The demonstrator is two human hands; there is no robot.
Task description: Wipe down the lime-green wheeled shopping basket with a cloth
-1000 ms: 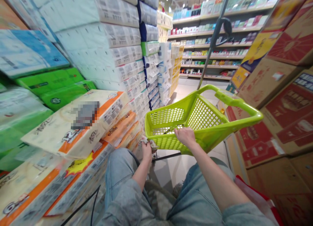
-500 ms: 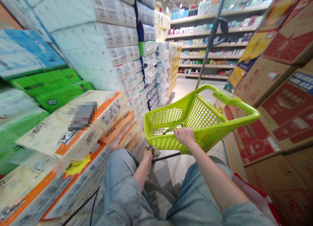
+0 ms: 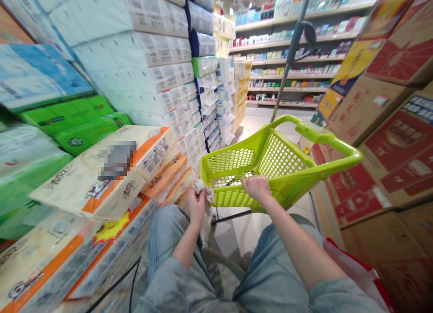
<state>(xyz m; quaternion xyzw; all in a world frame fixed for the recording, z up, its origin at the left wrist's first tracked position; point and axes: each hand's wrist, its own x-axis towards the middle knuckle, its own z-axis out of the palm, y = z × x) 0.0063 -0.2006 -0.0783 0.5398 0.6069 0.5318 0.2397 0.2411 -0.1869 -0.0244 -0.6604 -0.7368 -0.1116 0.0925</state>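
A lime-green plastic shopping cart (image 3: 233,198) with a perforated basket stands in front of my knees, tilted in the view, its push handle toward the right. My right hand (image 3: 257,188) is closed over the near rim of its basket. At the basket's left corner my left hand (image 3: 196,202) is closed on a crumpled whitish cloth (image 3: 203,186), which lies against or very close to the cart's outside wall. Whether it is cloth or tissue is hard to make out. A thin dark bar (image 3: 232,217) of the cart's frame shows below the basket.
Wrapped tissue packs (image 3: 111,173) lie on my left, with a blurred-out dark object on top. Tall stacks of white packs (image 3: 165,51) rise behind them. Cardboard cartons (image 3: 382,141) are piled on my right. Stocked shelves (image 3: 291,65) and a slanted grey pole (image 3: 287,65) stand ahead.
My left hand has risen from beside the cart's lower corner, bringing the crumpled cloth up along the basket's left end. My right hand stays on the rim.
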